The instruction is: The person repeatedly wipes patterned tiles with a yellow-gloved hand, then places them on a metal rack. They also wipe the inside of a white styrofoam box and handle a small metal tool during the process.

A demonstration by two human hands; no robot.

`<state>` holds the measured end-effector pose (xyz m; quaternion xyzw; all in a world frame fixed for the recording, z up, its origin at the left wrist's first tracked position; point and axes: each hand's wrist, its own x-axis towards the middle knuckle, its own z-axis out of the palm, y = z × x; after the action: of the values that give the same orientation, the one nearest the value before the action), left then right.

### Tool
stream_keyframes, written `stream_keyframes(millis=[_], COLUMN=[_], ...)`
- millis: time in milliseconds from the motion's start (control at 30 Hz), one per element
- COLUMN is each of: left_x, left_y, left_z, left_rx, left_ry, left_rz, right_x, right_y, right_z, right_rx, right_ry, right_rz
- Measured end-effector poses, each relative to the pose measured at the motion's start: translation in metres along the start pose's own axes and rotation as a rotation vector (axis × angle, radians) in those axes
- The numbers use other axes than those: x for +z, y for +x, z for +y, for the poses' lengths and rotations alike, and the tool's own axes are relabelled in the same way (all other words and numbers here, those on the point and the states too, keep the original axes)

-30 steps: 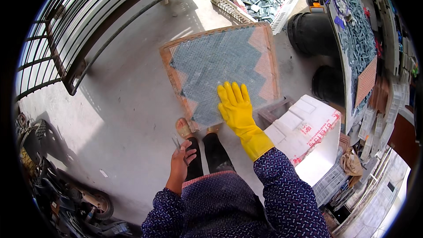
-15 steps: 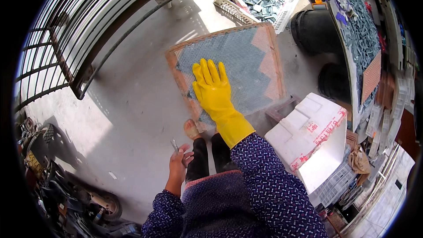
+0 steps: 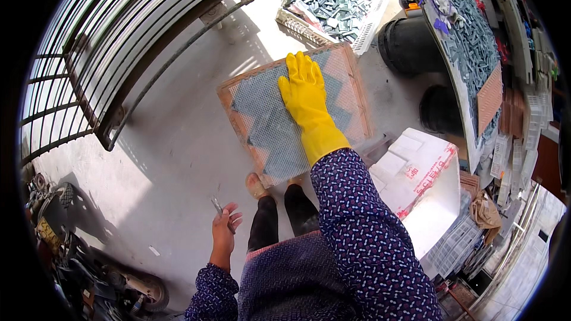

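Note:
My right hand (image 3: 307, 92), in a yellow rubber glove, lies flat with fingers stretched on a mesh-covered square panel (image 3: 253, 134). Its fingertips are near the panel's far edge. Under the white mesh, grey strips form a zigzag against a pinkish-brown tray rim (image 3: 355, 74). Down at the left, my bare left hand (image 3: 223, 232) is closed round a slim metal tool (image 3: 216, 204) whose tip points up; its exact kind is unclear. That hand hangs beside my legs, apart from the panel.
A cream plastic crate (image 3: 297, 21) of small grey strips stands beyond the panel. To the right are a table heaped with grey strips (image 3: 470, 41), black buckets (image 3: 410, 44) and a white foam box (image 3: 416, 172). A metal rack (image 3: 172, 59) stands left, a motorbike (image 3: 107, 279) lower left.
My gloved right hand has slid across the mesh, away from me and toward the right. My left hand has shifted a little left and down, still holding the metal tool.

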<state>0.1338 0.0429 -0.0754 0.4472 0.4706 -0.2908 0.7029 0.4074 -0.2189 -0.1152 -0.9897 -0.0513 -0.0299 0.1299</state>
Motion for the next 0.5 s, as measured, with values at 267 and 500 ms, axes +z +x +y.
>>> stream_keyframes(millis=[267,500], left_x=[0.013,0.056], left_y=[0.007,0.038], left_z=[-0.020,-0.016], left_rx=[-0.067,-0.029], left_ry=[-0.114,-0.058], left_rz=[0.061,0.101], right_x=[-0.027,-0.022], right_y=[-0.146,-0.066], right_z=[-0.014,0.005], right_rx=[-0.015,-0.082], right_ry=[0.016,0.048], right_rz=[-0.253,-0.122])
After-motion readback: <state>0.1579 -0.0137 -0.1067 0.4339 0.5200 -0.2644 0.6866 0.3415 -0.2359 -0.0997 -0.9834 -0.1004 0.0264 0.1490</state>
